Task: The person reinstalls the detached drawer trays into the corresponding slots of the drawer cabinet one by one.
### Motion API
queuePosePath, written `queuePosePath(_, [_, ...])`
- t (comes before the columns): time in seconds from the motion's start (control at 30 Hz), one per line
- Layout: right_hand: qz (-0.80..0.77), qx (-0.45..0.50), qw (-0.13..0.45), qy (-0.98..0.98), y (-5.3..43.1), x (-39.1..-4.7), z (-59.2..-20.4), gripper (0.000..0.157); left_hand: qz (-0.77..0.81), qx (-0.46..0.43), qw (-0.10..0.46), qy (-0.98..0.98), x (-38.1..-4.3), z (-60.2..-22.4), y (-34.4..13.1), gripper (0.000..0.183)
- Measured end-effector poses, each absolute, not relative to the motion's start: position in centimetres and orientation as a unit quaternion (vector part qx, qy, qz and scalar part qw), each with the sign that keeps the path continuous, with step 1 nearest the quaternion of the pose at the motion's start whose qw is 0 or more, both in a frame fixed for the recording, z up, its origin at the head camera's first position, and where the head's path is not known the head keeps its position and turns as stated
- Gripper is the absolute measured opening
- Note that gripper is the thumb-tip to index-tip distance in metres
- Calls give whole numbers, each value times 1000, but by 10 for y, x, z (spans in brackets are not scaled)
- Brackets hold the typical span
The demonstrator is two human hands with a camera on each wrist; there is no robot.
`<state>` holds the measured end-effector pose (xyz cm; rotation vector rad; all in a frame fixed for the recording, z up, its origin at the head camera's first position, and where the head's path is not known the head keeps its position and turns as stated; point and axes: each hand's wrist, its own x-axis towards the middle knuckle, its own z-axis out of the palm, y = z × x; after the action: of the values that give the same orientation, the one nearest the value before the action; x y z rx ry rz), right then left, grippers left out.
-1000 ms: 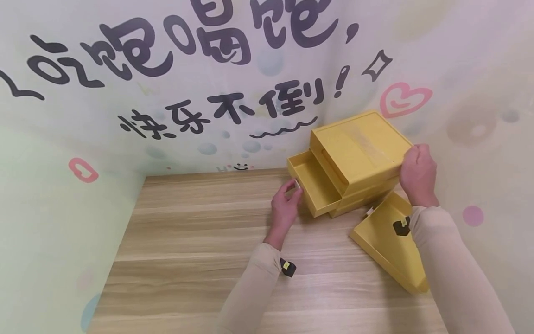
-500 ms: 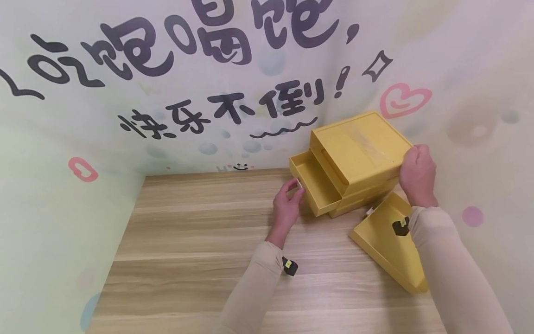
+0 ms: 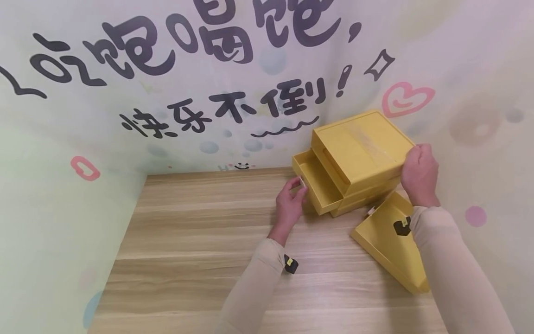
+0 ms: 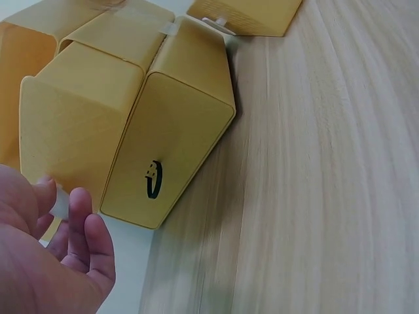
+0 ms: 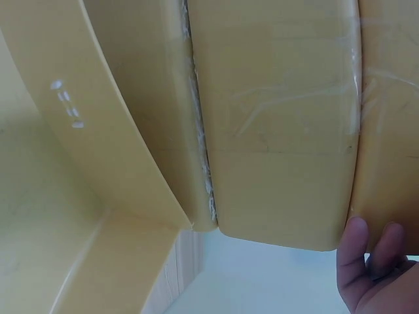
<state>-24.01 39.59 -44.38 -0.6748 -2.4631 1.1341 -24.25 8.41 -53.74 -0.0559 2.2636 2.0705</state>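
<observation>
A yellow drawer cabinet [image 3: 363,148] stands at the far right of the table, with tape across its top. Its middle drawer [image 3: 319,181] sticks partway out. My left hand [image 3: 289,204] pinches the small white handle [image 4: 61,204] on that drawer's front between thumb and fingers. My right hand [image 3: 419,176] grips the cabinet's right end near the top. Below, in the left wrist view, a shut drawer front [image 4: 170,131] bears a dark loop handle [image 4: 154,180]. The top compartment's inside is mostly hidden in the head view.
A loose yellow drawer [image 3: 388,241] lies on the wooden table [image 3: 187,250] in front of the cabinet, partly under my right forearm. A white handle [image 3: 371,211] shows at its far end. Printed wall sheets [image 3: 233,144] enclose the table's back and sides.
The middle drawer has slid slightly farther into the cabinet, and my left hand has moved right with it. My right hand keeps its hold on the cabinet.
</observation>
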Motion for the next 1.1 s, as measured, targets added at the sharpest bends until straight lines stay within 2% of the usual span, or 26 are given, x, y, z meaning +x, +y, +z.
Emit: queuePosePath(1.1, [397,-234,174,-870,397,-240,-446,52,692,-13,20,722,-243,-542,95,38])
